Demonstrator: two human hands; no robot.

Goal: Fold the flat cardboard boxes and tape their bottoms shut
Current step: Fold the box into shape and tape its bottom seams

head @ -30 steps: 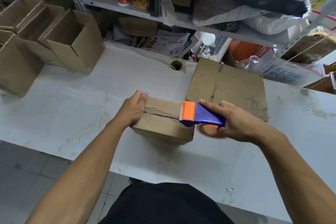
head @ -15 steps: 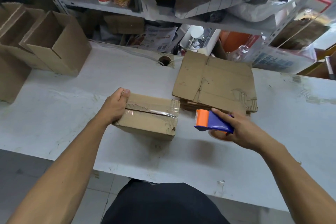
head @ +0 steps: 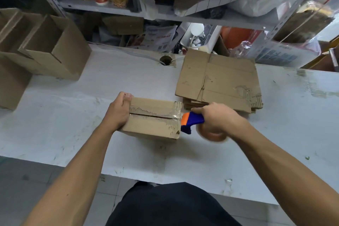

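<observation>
box [head: 152,123] gripped by left hand [head: 117,112], dispenser [head: 191,122] in right hand [head: 216,118].

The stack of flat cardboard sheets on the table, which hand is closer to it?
Right. The right hand holds the tape dispenser beside the stack of flat cardboard sheets; the left hand grips the folded box's far end.

Soft, even daylight fills the scene, brightest toward the upper right. The white counter [head: 55,108] shows faint shadows beneath the box [head: 152,124]. Wide-angle bending curves the shelf [head: 102,6]; the tape roll [head: 211,134] is motion-blurred.
</observation>
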